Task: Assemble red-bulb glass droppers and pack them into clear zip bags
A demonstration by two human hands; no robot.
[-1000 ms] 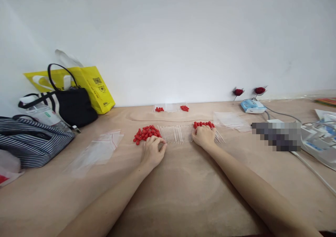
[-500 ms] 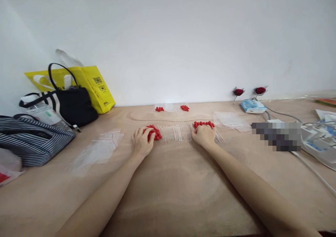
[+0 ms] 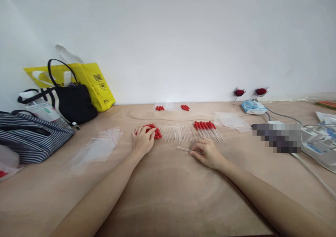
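My left hand (image 3: 143, 139) rests over a pile of small, rounded red caps (image 3: 157, 134). Its thumb and forefinger are pinched together at the pile, on a red cap as far as I can see, partly hidden by the fingers. My right hand (image 3: 208, 153) is closed on a thin pale cotton swab (image 3: 184, 148), held nearly level with its free end pointing left. Between the hands lies a row of bare cotton swabs (image 3: 176, 133). Beyond the right hand, several swabs with red caps (image 3: 204, 125) on their far ends lie side by side.
Clear zip bags lie at left (image 3: 101, 148) and right (image 3: 229, 121). Near the wall is another bag (image 3: 172, 106) with two red clusters. Bags stand at left, including a yellow bag (image 3: 101, 93). A tissue pack (image 3: 253, 106) and a power strip (image 3: 319, 149) are at right.
My right hand has drawn back from the row toward me, bringing a cotton swab, and the red-capped swabs are uncovered. The left hand stays at the red pile, its fingers drawn closer together.
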